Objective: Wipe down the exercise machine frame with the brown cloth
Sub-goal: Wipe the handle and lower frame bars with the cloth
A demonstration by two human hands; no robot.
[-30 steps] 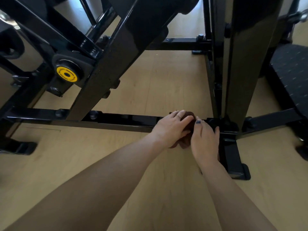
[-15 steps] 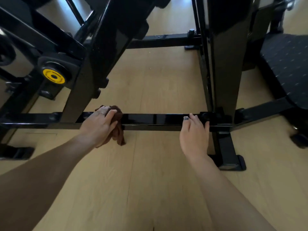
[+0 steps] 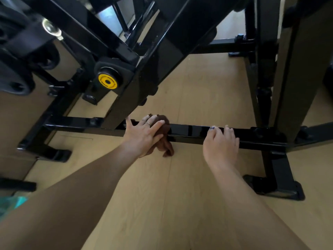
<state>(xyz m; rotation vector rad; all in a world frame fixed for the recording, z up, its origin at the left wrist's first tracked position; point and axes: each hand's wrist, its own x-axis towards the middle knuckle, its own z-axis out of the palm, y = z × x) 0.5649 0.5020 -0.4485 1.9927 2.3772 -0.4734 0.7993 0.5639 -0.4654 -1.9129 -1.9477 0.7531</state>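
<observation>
Head view is directed down at a black exercise machine frame standing on a light wooden floor. At the far left, a frame foot is seen resting on the floor, with a turquoise object, too blurred to identify, noted at the lower left edge. Above and slightly to the right, a yellow round cap is set in a black pivot housing where slanted frame members meet. A low horizontal crossbar is observed running from the left foot across to the upright posts on the right. Near the middle of this bar, the left hand is laid flat with fingers extended and spread, and a ring is worn on one finger. Beneath that hand the brown cloth is pressed against the top and near face of the crossbar; part of it is bunched above the bar and part hangs below the bar toward the floor. Whether the thumb is curled under the cloth cannot be determined. Further right, well apart from the cloth, the right hand is placed on the same crossbar, its fingers curled over the top edge in a grip. At the far right, an upright post and a second frame foot are recorded.
</observation>
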